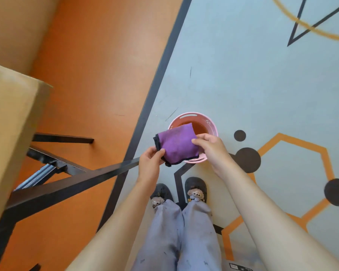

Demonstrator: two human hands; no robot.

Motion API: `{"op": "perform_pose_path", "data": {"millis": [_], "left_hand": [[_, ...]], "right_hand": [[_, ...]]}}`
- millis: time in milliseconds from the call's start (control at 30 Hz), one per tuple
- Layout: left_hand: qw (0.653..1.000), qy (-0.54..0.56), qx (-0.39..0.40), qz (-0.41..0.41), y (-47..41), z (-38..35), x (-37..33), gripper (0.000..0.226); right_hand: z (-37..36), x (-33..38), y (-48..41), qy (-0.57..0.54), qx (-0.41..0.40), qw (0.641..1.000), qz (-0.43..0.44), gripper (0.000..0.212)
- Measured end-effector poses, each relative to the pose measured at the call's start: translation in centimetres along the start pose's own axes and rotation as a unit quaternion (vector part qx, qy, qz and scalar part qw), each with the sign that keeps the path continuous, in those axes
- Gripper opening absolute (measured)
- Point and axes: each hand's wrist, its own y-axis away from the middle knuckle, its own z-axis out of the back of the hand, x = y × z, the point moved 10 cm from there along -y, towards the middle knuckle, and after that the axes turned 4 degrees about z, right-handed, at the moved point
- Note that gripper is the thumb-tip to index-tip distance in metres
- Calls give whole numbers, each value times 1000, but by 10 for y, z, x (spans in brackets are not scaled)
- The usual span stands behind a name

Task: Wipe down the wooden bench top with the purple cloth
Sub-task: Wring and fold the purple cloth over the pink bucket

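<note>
The floor [243, 85] is orange on the left and pale grey-blue on the right, split by a black stripe [159, 79]. A pink basin [213, 127] stands on the grey part, just beyond two slippers [196, 187]. At left, a wooden bench top [10, 124] rests on a black metal frame [76, 180] standing on the orange part.

Floor [243, 85] in two zones: an orange area [98, 55] at left, a pale grey-blue area [233, 55] at right, divided by a black stripe [160, 75]. The grey-blue area bears orange hexagon outlines [301, 144], black dots [248, 160], a black triangle [297, 20] and an orange arc [321, 33].
</note>
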Motion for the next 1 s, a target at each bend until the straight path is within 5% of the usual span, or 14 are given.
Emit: {"op": "perform_pose_path", "data": {"millis": [200, 400, 500, 700, 1000], "left_hand": [[995, -21, -8, -101, 115, 22, -100, 31], [974, -84, 67, -197, 249, 34, -187, 20], [958, -150, 92, -227, 306, 44, -208, 41], [913, -244, -1, -327, 373, 81, -233, 55], [906, -280, -91, -304, 386, 136, -246, 25]], "right_hand": [[24, 101, 111, 21, -22, 994, 103, 12], [18, 196, 240, 127, -15, 969, 211, 23], [12, 225, 294, 210, -8, 946, 249, 25], [-22, 256, 355, 303, 56, 901, 306, 45], [-68, 272, 372, 325, 43, 879, 345, 16]]}}
